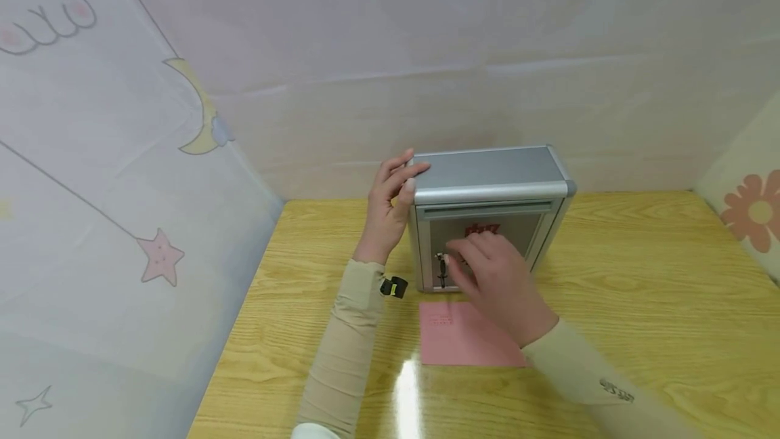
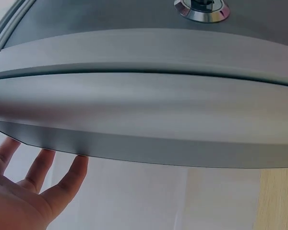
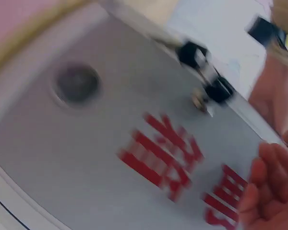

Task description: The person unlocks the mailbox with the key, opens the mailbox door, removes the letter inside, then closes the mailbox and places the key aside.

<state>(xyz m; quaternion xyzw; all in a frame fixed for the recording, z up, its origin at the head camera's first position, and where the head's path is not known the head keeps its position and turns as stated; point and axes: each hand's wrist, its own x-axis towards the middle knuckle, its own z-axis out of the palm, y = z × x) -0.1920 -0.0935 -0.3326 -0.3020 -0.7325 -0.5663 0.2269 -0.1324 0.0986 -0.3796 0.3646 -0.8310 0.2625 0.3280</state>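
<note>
A silver metal box [image 1: 487,168] with a slot and red characters on its front door [image 3: 134,158] stands upright on the table. My left hand [image 1: 393,192] rests on its upper left corner, thumb at the front edge and fingers spread over the top and side. Black-headed keys [image 1: 443,273] hang at a lock on the left of the door. My right hand [image 1: 490,269] is in front of the door, fingers loosely bent beside the keys. In the right wrist view, its fingers appear apart from the keys [image 3: 204,72], though that view is blurred.
A pink envelope-like paper [image 1: 457,344] with small red print lies flat in front of the box. The wood-grain table [image 1: 640,276] reaches back to a cloth-covered wall [image 1: 487,73]. A second printed wall [image 1: 122,222] borders the left side.
</note>
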